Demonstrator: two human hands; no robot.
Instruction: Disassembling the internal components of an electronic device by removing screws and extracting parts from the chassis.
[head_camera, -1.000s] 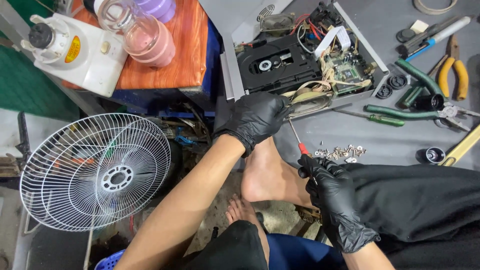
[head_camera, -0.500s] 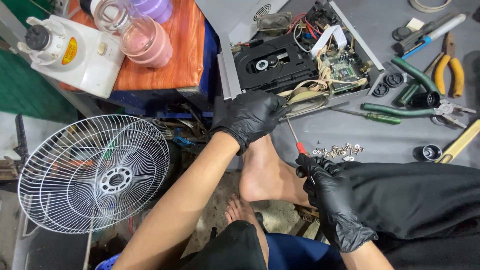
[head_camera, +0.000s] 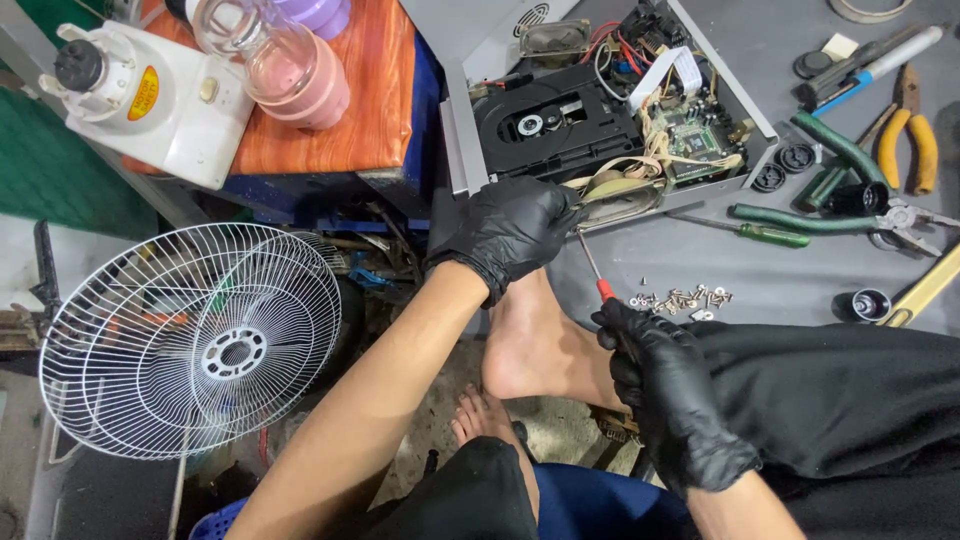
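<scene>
An opened disc player (head_camera: 600, 110) lies on the grey bench with its black drive, wires and green circuit board exposed. My left hand (head_camera: 510, 232), in a black glove, grips the player's near front corner. My right hand (head_camera: 665, 375), also gloved, holds a red-handled screwdriver (head_camera: 597, 275) whose thin shaft points up toward the player's front edge, just beside the left hand. A small heap of loose screws (head_camera: 685, 297) lies on the bench right of the screwdriver handle. My bare feet (head_camera: 530, 345) rest below the bench edge.
A green-handled screwdriver (head_camera: 765, 235), green-handled and yellow-handled pliers (head_camera: 905, 135) and small black caps lie at the right. A white fan grille (head_camera: 190, 340) stands at the lower left. A white blender base (head_camera: 150, 95) and pink jar (head_camera: 295, 70) sit on an orange table.
Both hands stay where they were on the player and the screwdriver. The view has drifted slightly, nothing else moved.
</scene>
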